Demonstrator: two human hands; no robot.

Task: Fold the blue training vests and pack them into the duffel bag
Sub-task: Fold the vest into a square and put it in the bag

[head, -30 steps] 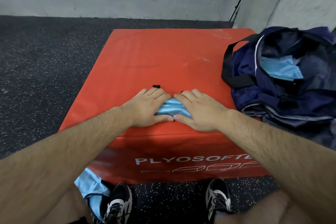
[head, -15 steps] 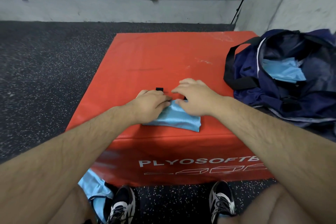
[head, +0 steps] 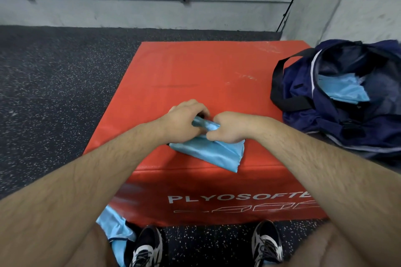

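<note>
From the head camera, the half-folded blue vest (head: 208, 153) lies near the front edge of the red plyo box (head: 195, 67), its far edge gathered up between the two hands. The left hand (head: 184, 119) has its fingers curled over that bunched edge, a closed grip on the fabric; the right hand (head: 231, 129) is just beside it, thumb and curled fingers pinching the same fold. The cloth looks thin, shiny and limp, so it is probably very light and slippery and likely to slide open unless it is held at the folded edge and pressed flat. The open duffel bag (head: 303, 119) sits on the box's right side, a second vest (head: 347, 91) already inside. A third vest (head: 115, 226) lies on the floor (head: 54, 93) by the person's left shoe.
</note>
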